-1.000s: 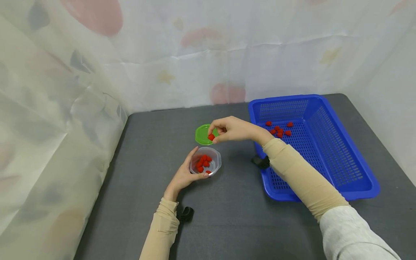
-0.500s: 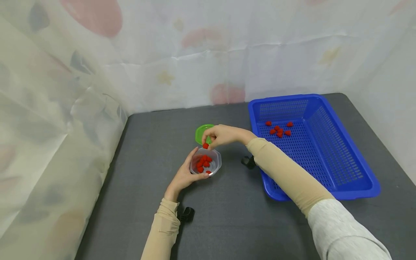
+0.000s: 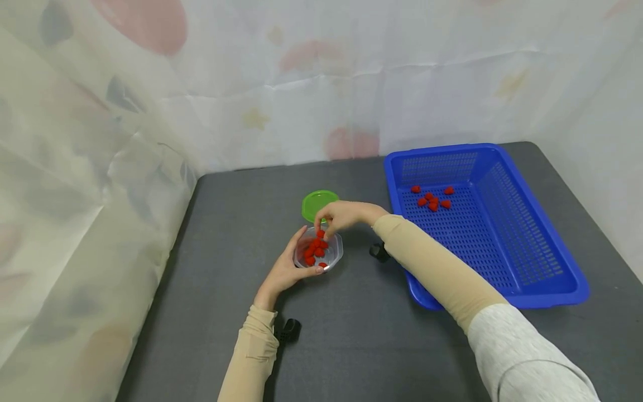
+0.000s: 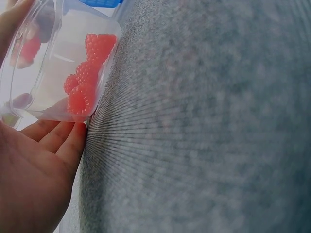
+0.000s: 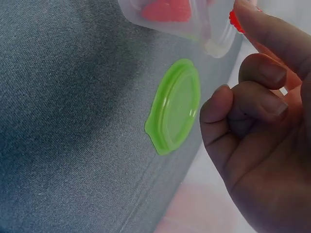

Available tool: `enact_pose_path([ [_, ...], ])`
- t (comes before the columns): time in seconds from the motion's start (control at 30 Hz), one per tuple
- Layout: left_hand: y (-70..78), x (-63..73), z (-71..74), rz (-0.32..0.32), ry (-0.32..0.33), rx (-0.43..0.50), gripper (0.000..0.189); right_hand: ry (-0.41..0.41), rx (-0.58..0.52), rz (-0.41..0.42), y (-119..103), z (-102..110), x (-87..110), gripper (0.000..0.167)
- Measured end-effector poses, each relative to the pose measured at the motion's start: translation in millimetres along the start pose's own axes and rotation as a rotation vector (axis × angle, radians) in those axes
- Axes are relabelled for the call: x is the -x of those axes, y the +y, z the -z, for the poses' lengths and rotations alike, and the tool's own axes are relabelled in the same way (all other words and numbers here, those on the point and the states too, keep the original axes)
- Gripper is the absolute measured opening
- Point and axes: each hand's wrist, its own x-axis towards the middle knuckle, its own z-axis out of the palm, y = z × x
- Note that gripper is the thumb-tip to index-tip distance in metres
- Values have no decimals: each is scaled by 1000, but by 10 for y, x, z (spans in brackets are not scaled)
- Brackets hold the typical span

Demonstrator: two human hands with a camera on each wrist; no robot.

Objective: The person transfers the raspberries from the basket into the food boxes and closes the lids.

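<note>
My left hand [image 3: 284, 272] holds a clear plastic tub [image 3: 336, 254], thumb on the near side and fingers round the far side. Several red raspberries [image 4: 87, 73] lie in the tub, as the left wrist view shows through its wall. Over the tub's opening, my right hand [image 3: 345, 215] pinches one raspberry [image 5: 236, 22] between thumb and forefinger, the other fingers curled in. Just behind the tub lies a green lid [image 3: 315, 204], partly covered by the right hand in the head view but plain in the right wrist view.
A blue plastic basket [image 3: 507, 234] stands at the right, with several raspberries [image 3: 433, 205] on its floor. The right forearm crosses its near left corner. A grey table [image 3: 382, 346] lies under everything. Patterned white sheeting [image 3: 306, 123] hangs behind and to the left.
My right hand has moved left and toward me with its raspberry, from above the lid to the tub's opening. The left hand and tub have stayed in place.
</note>
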Motion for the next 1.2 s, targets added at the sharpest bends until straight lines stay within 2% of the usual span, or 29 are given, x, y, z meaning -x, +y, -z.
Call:
enact_pose_path([
  [0.33,-1,-11,3,8,1,-5,99,-55,95,-49,20,-75,-60,21],
  [0.6,1,-12,0,11,8,-14,99,-41,129,-61,35,-101,-73,20],
  [0.83,-27,-27,-3,26,9,-2,99,-23,212,-78,-14,-114,-67,18],
  [0.9,-49,-35,-4,24,8,1,99,-19,225,-87,-25,-119,-63,18],
  [1.13,-305,-121,-40,14,37,7,100,-20,227,-92,-15,-132,-60,21],
  [1.2,-333,-130,-43,-1,44,0,100,-20,223,-92,-6,-135,-55,21],
])
